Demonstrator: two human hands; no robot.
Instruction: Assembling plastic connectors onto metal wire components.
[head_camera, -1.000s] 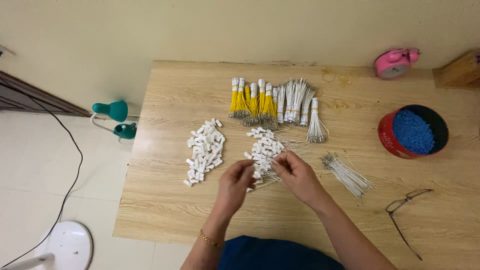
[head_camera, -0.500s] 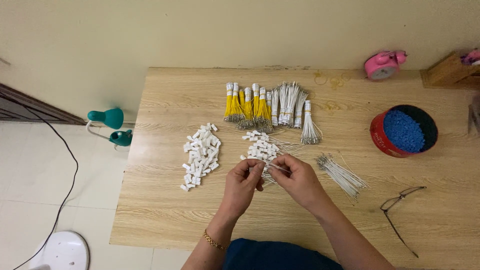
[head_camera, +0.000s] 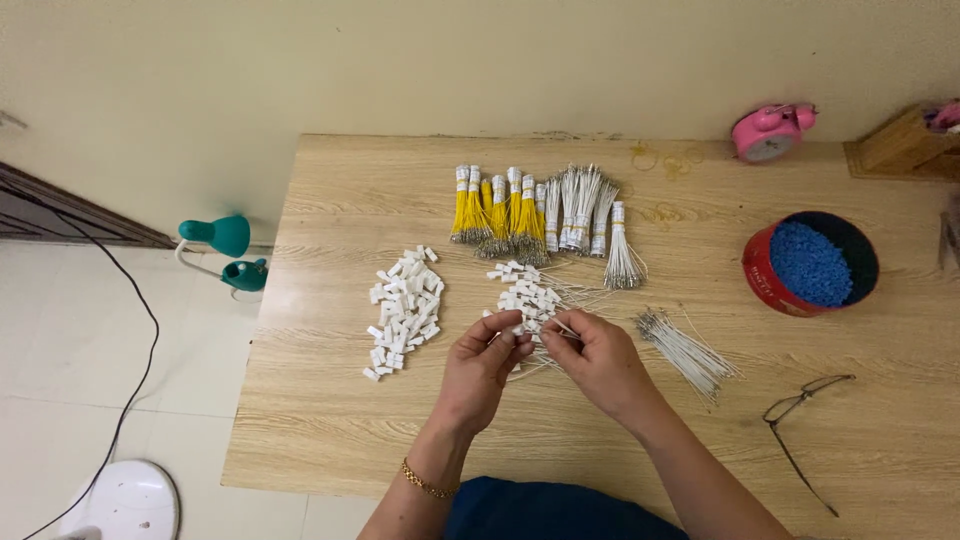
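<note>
**Wire-to-connector work, partway through**

Head view: left hand (head_camera: 483, 365) and right hand (head_camera: 592, 360) both pinch a white connector (head_camera: 527, 335) with wire. Finished pile (head_camera: 530, 293) just beyond the fingers; loose connectors (head_camera: 402, 310) left, loose wires (head_camera: 685, 350) right remain.

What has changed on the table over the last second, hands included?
Very little. Both hands, the left hand and the right hand, stay together over the near edge of the middle pile of white connectors with wires, fingertips still pinching a small piece; only the fingers shift slightly. The loose connector pile, wire bundles, red tin and glasses have not moved.
</note>
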